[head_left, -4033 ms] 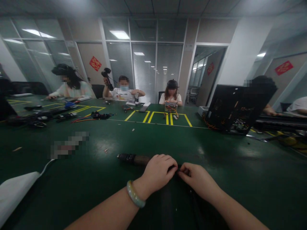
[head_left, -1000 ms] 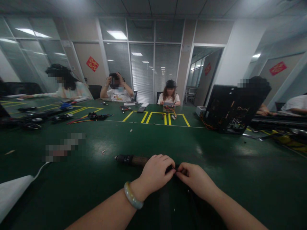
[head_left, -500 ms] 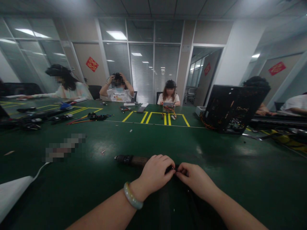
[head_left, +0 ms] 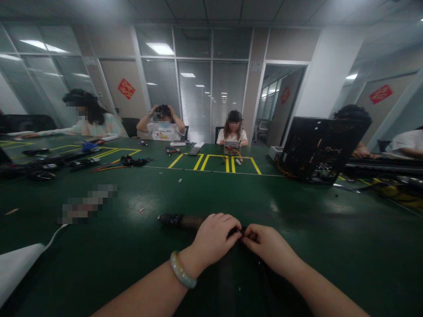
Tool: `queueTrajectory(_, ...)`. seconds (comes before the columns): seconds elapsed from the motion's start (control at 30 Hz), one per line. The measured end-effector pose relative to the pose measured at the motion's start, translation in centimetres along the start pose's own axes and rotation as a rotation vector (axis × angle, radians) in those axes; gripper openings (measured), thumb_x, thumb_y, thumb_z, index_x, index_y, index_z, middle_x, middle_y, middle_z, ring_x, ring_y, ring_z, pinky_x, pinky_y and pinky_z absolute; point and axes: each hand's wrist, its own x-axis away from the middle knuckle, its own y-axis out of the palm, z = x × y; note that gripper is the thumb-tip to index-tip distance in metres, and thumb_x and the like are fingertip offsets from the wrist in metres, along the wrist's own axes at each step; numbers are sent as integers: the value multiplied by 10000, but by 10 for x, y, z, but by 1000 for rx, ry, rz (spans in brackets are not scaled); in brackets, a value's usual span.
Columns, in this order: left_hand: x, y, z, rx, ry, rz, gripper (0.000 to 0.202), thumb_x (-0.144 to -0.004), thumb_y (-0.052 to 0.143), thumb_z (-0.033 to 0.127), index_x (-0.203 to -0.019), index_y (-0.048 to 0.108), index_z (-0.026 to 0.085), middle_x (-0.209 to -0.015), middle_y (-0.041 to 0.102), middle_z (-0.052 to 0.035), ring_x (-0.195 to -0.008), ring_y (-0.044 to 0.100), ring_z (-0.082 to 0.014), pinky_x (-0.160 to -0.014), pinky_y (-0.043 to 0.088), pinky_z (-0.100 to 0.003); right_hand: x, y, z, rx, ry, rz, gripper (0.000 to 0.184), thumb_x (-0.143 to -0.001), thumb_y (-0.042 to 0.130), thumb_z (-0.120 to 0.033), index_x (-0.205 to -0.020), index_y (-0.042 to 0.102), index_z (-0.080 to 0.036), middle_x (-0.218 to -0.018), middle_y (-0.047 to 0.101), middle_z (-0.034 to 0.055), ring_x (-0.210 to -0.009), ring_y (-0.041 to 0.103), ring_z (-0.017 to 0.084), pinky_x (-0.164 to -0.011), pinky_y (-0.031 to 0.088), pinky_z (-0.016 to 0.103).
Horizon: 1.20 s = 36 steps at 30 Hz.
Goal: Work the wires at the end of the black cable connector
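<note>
A dark, drill-like tool (head_left: 190, 221) lies across the green table in front of me, its ribbed black collar and metal tip facing left. My left hand (head_left: 216, 233) is closed over its right part, with thumb and forefinger bent together around something dark. A bangle circles that wrist. Close against those fingertips, my right hand (head_left: 267, 242) is pinched shut near the tool's hidden right end. What its fingers hold is too small and dark to name. Both hands cover most of the tool's right side.
A black computer case (head_left: 325, 149) stands tilted at right. Dark tools and cables (head_left: 132, 160) lie at left, near yellow tape marks (head_left: 214, 156). A white sheet-like object (head_left: 21, 268) with a cord is at lower left. Several people sit around the green table (head_left: 132, 255).
My hands and the tool have stayed practically in place. Across the table, the person with raised arms has shifted the hands slightly on the head.
</note>
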Motion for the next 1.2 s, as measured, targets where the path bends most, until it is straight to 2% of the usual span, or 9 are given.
queueTrajectory(0.23,0,-1,0,-10,5,-18,70,-883,637,284,-933,603,249,-972,637,38,-914,560,-180,-793,383,-327,-1,-2,-1,-28,16,21,140,-863,592,-331,-839,680,-224,-760,689,-9,-666,622,152,-550,366,226)
queueTrajectory(0.57,0,0,-1,-14,12,-23,116,-840,661,198,-932,611,246,-988,644,33,-928,565,-184,-800,388,-339,-1,-2,-2,-29,-34,63,95,-859,602,-279,-841,687,-240,-800,698,-19,-730,632,155,-617,398,225)
queueTrajectory(0.93,-1,3,-3,-16,14,-23,74,-840,679,242,-896,630,249,-1015,657,32,-940,577,-190,-836,415,-350,-1,-2,-2,119,-93,141,81,-854,626,-275,-843,704,-258,-817,698,-30,-755,623,153,-661,399,235)
queueTrajectory(1.2,-2,6,-7,-9,28,-13,49,-851,655,254,-898,645,244,-1032,664,14,-956,590,-198,-845,431,-358,2,-6,2,63,15,70,130,-834,655,-357,-885,713,-252,-826,716,-21,-729,644,158,-620,415,231)
